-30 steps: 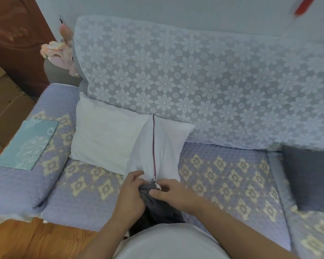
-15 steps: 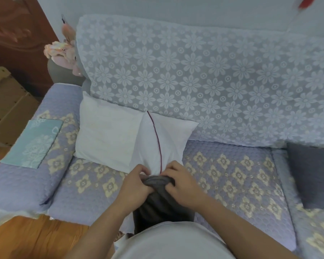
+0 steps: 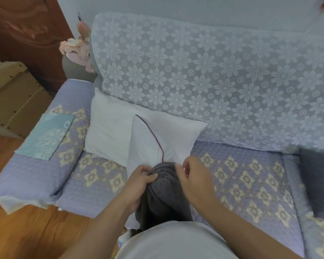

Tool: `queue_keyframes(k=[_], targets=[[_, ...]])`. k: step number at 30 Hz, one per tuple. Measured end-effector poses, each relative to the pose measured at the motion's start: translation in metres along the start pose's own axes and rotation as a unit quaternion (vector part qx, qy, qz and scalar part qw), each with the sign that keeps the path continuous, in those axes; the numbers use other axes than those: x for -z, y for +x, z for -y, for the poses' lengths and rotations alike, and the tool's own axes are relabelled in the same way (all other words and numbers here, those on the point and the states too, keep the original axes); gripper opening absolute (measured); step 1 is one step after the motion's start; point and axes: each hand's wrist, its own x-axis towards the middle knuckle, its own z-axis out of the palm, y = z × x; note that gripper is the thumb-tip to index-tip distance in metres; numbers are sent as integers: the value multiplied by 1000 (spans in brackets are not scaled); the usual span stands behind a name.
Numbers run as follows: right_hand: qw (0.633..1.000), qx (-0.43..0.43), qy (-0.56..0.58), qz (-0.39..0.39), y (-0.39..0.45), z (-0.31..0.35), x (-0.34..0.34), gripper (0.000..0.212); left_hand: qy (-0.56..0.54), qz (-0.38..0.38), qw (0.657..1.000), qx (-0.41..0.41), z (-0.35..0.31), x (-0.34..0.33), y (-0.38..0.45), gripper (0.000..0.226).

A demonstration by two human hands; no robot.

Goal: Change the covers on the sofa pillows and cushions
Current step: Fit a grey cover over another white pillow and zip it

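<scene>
At lower centre of the frame the left hand [image 3: 137, 186] grips the bunched edge of a dark grey cover [image 3: 162, 189], its fingers curled over the gathered fabric; the right hand [image 3: 193, 179] is just right of the cover's top, its fingers curled and its fingertips [image 3: 178, 166] at the cover's rim, though I cannot tell whether they pinch the cloth; the grey cover sits over the near end of a white pillow insert [image 3: 148, 144] with a dark red seam line, which points away toward the sofa back; behind it, at centre left, a second white pillow [image 3: 108, 126] leans against the backrest; the sofa [image 3: 241, 176] has a lilac quilted seat with beige floral motifs, and a pale lace flower throw [image 3: 204, 79] drapes the backrest; a folded teal cloth [image 3: 47, 135] lies on the sofa arm at left; a dark grey cushion [image 3: 318, 180] rests at the right edge; pink artificial flowers [image 3: 77, 51] show at upper left.
</scene>
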Motion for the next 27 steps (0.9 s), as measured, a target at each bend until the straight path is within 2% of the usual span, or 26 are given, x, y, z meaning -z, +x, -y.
queue_keyframes(k=[2, 3, 6, 8, 10, 13, 16, 19, 20, 21, 23, 24, 25, 27], targets=[[997, -2, 15, 80, -11, 9, -2, 28, -5, -15, 1000, -8, 7, -7, -3, 17], [995, -7, 17, 96, -15, 9, -6, 27, 2, -10, 1000, -8, 9, -11, -5, 20], [997, -37, 25, 68, -14, 1, -13, 22, 9, 9, 1000, 7, 10, -20, -12, 21], [995, -63, 52, 51, -16, -4, -14, 28, -7, -1, 1000, 19, 11, -22, -12, 21], [992, -81, 61, 68, -22, -5, -17, 34, -41, -19, 999, 30, 11, -23, -9, 21], [989, -93, 16, 111, -31, -11, -22, 37, -68, -23, 997, 39, 3, -26, -9, 19], [992, -62, -48, 103, -34, -14, -18, 30, -66, -18, 997, 45, -5, -26, -9, 20], [992, 16, -104, 71, -35, -8, -16, 27, -83, -14, 995, 54, -11, -23, -8, 21], [988, 34, -123, 85, -36, -12, -17, 25, -91, -14, 994, 57, -14, -23, -8, 23], [979, 33, -152, 130, -37, -19, -19, 21, -103, -12, 993, 60, -18, -23, -8, 24], [935, -21, -241, 259, -46, -36, -24, 20, -132, -3, 989, 60, -27, -23, -8, 24], [921, -56, -256, 288, -53, -45, -23, 21, -140, 2, 989, 50, -35, -20, -8, 23], [927, -88, -236, 278, -59, -50, -20, 21, -133, -1, 991, 32, -45, -17, -7, 22], [966, -134, -135, 178, -53, -52, -6, 21, -90, -34, 995, -14, -63, -10, -2, 16]])
